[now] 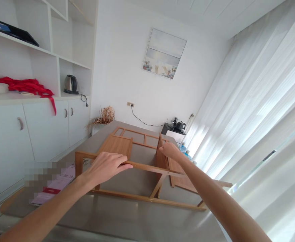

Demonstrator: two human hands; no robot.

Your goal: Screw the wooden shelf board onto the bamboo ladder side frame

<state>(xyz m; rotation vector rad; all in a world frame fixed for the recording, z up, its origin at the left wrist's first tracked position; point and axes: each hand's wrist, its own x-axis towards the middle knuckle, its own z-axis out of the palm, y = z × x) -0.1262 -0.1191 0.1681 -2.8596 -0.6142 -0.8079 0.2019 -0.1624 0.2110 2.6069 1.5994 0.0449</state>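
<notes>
Has white cabinets left of the left hand, a grey table beneath both and sheer curtains right of the right hand, gripping on that table a slim, light-brown wooden frame with the left and an upright matching panel with the right.

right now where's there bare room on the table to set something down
A strip of grey tabletop lies bare between the brown wooden frame and the near edge. Another patch shows between the flat brown wooden panel at left and the upright brown wooden panel. It's crowded around the right hand, with the upright panel, frame and second flat brown panel.
</notes>
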